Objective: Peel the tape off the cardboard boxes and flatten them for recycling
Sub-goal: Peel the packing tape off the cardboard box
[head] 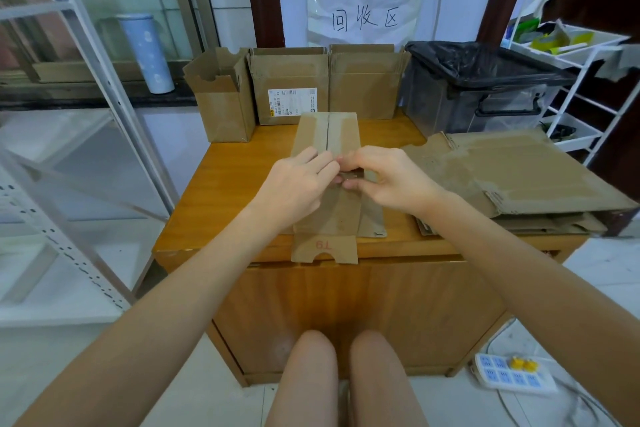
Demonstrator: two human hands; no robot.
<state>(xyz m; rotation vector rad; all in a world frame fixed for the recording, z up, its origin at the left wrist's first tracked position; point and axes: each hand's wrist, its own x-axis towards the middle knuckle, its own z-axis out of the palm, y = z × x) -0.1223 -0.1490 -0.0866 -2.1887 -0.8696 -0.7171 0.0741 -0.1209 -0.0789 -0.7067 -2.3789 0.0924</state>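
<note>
Cardboard box (327,184), light and stiff, lies mid-surface (228,184), its seam running away from the person. Left hand (298,180) and right hand (384,180) meet over it, each grip pinching what looks like a tape (349,177) end (thin, clingy, likely to tear); hold low, near the seam.

Bright, even daylight, mostly from the window (104,10) at left. Shadows soft. Mild glare on the desk (221,184) top. Strong wide-angle bending at edges; shelf frame (52,225) at left blurred, centre reasonably sharp.
</note>
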